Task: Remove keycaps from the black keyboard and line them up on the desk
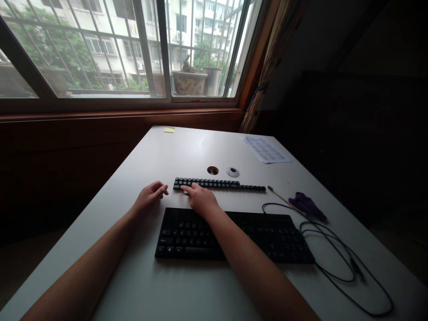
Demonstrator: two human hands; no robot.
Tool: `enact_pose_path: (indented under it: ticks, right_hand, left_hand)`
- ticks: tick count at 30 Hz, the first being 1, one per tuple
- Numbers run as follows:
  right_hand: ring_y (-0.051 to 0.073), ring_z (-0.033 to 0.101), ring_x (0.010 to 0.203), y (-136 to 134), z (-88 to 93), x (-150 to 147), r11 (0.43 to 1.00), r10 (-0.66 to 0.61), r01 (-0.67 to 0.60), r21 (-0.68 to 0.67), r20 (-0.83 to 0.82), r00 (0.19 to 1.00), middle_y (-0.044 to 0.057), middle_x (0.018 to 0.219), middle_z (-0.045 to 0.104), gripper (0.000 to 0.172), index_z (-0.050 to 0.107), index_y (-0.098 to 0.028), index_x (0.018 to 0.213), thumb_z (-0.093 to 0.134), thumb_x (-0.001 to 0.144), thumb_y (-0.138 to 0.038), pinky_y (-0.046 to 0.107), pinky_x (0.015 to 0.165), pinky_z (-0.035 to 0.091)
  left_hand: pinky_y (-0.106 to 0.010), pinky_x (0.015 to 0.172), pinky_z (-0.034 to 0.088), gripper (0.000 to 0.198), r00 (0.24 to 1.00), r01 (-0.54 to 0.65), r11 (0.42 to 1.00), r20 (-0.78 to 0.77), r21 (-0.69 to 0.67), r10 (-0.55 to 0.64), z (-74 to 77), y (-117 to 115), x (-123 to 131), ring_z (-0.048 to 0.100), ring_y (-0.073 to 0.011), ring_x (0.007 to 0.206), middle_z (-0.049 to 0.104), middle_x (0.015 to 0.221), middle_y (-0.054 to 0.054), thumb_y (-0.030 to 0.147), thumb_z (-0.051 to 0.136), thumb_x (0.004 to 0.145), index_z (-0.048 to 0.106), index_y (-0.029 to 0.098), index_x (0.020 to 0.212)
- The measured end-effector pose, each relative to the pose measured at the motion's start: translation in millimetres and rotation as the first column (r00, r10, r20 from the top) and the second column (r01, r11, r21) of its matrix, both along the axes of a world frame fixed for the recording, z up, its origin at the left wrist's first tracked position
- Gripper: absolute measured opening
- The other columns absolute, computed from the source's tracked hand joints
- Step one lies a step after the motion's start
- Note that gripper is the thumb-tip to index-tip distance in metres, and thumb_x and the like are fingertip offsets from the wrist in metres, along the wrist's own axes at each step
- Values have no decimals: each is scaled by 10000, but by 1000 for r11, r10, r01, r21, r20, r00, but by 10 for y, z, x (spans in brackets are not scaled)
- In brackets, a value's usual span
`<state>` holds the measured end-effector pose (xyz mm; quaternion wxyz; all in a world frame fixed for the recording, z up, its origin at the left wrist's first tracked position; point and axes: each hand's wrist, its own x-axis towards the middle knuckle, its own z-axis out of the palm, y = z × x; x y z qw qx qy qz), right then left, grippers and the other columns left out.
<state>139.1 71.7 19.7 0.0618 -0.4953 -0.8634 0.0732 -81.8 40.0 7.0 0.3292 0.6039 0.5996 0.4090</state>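
Note:
My left hand [152, 196] rests on the table left of the keycap rows, its fingers curled in toward the thumb. Whether anything sits between those fingertips is hidden. My right hand [202, 199] reaches over the black keyboard [197, 253], its index finger stretched out to a keycap at the left end of the lined-up black keycaps [220, 183]. A small dark thing [185, 194] lies under that finger, too small to name. The keyboard lies nearer me; letter keys show at its left, while its upper part looks dark and bare of legends.
A black cable [347, 281] loops at the right, beside a purple cloth [306, 206] and a thin stick [279, 196]. Farther back are a round hole [213, 170], its cover [233, 172], printed paper [267, 150] and a yellow note [169, 129] on the white table [140, 276].

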Motion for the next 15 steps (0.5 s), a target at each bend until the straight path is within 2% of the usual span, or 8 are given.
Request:
enact_pose_path:
  ticks: [15]
  right_hand:
    - [209,668,923,1,4,-1,1000,-13,13,-14,6,1000,18,1225,602,524,437,-459,1433,431,944,-270,324,802,507]
  left_hand:
    - [-261,582,423,464,1000,-20,1000,-9,0,20,19,-10,14,561,-177,650,645,709,-40,614,523,863,646,174,783]
